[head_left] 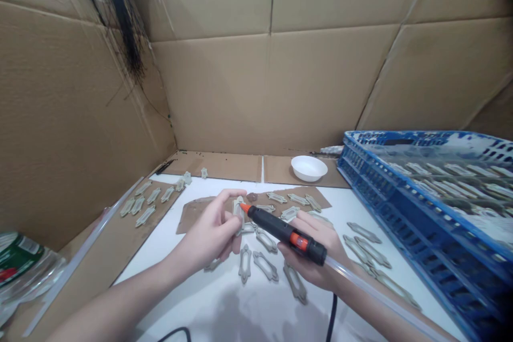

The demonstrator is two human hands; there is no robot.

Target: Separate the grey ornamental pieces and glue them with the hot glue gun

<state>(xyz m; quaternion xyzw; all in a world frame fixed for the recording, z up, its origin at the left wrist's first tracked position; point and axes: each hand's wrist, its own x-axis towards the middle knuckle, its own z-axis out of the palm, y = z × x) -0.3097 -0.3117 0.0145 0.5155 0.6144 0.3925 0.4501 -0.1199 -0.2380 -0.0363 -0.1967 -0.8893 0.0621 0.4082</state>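
Between the thumb and fingers of my left hand (216, 227) is a small pale ornamental frame (238, 208), held upright above the table. My right hand (316, 240) is wrapped round a black hot glue gun (276, 227) with an orange nozzle and a clear glue stick coming out of its back. The nozzle tip is at the upper part of the frame; whether it touches, I cannot tell. Several more frames, such as one grey-beige frame (265, 266), lie on the white table (208, 304) below and around my hands.
A blue plastic crate (401, 214) with rows of frames stands at the right. At the back sits a white bowl (309, 168). Small frames lie on a cardboard strip (132, 240) at the left, near a plastic bottle (28, 267). Black strands (124, 21) hang at upper left.
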